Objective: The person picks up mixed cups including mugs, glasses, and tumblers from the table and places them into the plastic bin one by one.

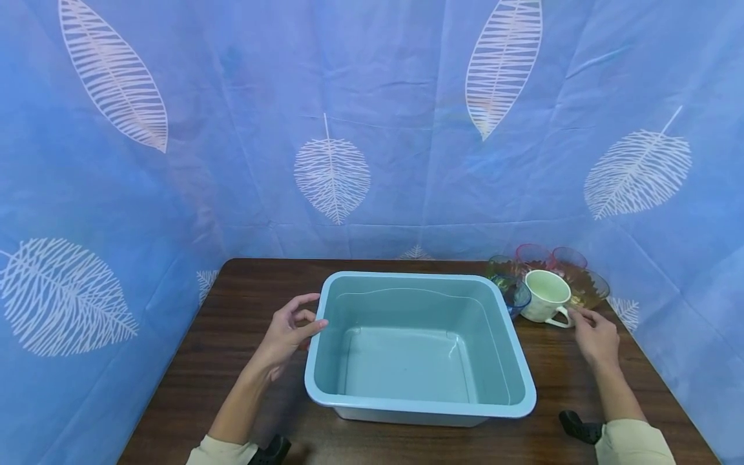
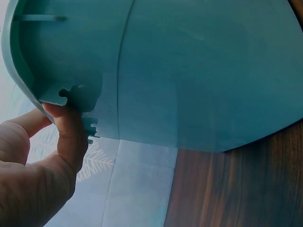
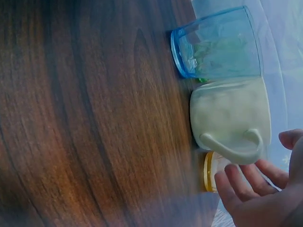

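Observation:
A light blue-green plastic basin (image 1: 407, 365) stands on the table with nothing inside it. My left hand (image 1: 283, 339) pinches its left rim, the thumb on top and a curled finger (image 2: 71, 137) tucked under the lip in the left wrist view. To the right of the basin, a pale cream mug (image 1: 545, 297) stands upright, its handle (image 3: 236, 153) turned toward my right hand (image 1: 597, 337). The fingers of that hand are loosely bent right at the handle, and the thumb (image 3: 291, 138) is held apart from them.
Clustered around the mug are a blue glass (image 3: 218, 47), a green glass (image 1: 498, 265), two red glasses (image 1: 531, 254) and a yellow-amber glass (image 1: 589, 287). The brown wooden table (image 1: 215, 361) meets a blue leaf-patterned cloth (image 1: 383, 174) at its back and sides.

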Tool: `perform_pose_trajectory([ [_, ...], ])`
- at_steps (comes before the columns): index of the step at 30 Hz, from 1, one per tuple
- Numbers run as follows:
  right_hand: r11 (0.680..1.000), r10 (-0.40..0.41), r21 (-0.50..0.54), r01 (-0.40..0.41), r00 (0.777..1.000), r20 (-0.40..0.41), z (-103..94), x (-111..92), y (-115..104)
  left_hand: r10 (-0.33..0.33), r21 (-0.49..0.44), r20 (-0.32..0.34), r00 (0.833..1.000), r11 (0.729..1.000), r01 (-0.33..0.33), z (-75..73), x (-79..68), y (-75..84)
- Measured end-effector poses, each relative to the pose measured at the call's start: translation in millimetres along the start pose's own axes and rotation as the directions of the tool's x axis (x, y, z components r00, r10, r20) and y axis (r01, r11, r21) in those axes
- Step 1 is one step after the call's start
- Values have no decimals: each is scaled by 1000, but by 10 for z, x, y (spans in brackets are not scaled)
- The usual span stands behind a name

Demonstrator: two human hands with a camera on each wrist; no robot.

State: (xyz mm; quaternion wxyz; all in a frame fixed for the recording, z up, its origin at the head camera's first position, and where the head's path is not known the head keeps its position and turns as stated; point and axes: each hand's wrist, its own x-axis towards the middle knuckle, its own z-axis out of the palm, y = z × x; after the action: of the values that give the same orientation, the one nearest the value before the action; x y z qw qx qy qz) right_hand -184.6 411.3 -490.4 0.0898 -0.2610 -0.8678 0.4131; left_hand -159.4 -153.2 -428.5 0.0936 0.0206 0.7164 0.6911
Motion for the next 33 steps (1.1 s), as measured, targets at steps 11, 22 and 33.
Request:
perform_pose_trajectory([
  [11, 974, -13, 228, 1, 999, 51, 60, 40, 58, 20, 0, 3, 1000, 1000, -20, 5, 4, -9],
  [22, 989, -145, -45, 141, 983, -112, 95, 52, 114, 13, 10, -9, 1000, 1000, -13, -6, -1, -30],
  [33, 998, -57, 24, 61, 988, -141, 103, 23, 64, 17, 3, -7, 1000, 1000, -17, -3, 10, -39],
])
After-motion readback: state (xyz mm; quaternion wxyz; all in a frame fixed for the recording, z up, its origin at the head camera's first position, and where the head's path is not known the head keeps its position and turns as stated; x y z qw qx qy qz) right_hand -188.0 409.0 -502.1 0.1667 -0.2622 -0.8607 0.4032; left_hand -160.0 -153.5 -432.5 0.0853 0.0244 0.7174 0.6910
